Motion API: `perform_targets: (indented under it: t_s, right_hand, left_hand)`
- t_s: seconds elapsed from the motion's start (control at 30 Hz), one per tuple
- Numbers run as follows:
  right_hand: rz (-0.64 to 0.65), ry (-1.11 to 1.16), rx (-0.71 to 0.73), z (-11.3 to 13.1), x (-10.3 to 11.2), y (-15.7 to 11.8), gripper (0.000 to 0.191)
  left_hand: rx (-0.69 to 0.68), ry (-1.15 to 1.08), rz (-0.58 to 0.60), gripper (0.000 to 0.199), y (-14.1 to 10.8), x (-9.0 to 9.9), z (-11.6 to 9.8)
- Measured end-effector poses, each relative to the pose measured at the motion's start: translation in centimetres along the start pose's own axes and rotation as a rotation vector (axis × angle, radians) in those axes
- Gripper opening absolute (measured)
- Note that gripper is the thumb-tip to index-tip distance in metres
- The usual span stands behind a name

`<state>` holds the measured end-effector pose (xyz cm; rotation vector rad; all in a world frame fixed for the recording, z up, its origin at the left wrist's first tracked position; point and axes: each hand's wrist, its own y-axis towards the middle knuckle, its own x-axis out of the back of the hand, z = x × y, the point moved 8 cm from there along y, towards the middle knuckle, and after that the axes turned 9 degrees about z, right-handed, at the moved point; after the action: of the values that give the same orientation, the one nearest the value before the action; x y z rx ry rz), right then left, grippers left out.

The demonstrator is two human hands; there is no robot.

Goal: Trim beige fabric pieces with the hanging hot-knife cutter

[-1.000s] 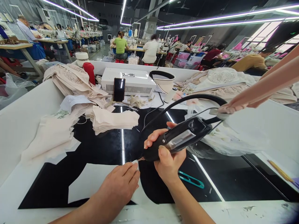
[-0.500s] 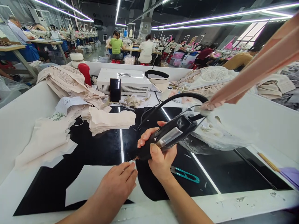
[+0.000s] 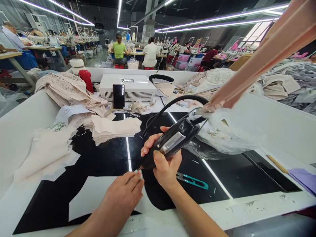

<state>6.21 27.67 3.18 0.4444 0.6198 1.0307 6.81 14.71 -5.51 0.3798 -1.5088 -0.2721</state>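
Note:
My right hand (image 3: 166,166) is wrapped around a black corded hand-held cutter (image 3: 170,141) with a silver plate on its side. The tool is tilted, its narrow tip pointing down-left to my left fingertips. My left hand (image 3: 123,192) has its fingers together, closed on the edge of a pale fabric piece (image 3: 85,196) lying on the black board (image 3: 103,161). A small white bit shows at the fingertips; the thumb is hidden. Teal thread snips (image 3: 195,181) lie just right of my right wrist.
A peach cloth strip (image 3: 251,62) hangs from upper right, tied to the tool's cord end. A stack of cream pieces (image 3: 116,128) lies behind left. At the back stand a white vented box (image 3: 127,86), a phone (image 3: 118,97) and a red bottle (image 3: 86,80). A plastic bag (image 3: 227,135) sits right.
The view has shifted slightly, so most things sit a little further left. Both hands keep their hold, with the tool's tip still at my left fingertips.

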Motion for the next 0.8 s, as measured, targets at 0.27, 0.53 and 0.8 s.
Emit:
perform_targets:
  t_s: [0.27, 0.53, 0.8]
  right_hand:
    - [0.023, 0.046, 0.002, -0.2, -0.5, -0.1, 0.043]
    - [0.020, 0.025, 0.010, -0.2, -0.5, -0.2, 0.045]
    - [0.008, -0.048, -0.011, 0.3, -0.2, 0.2, 0.045]
  left_hand:
    - [0.005, 0.026, 0.079, 0.029, -0.1, -0.5, -0.1]
    - [0.016, 0.016, 0.114, 0.028, -0.1, -0.9, -0.1]
    - [-0.013, 0.007, 0.091, 0.025, 0.3, 0.1, 0.0]
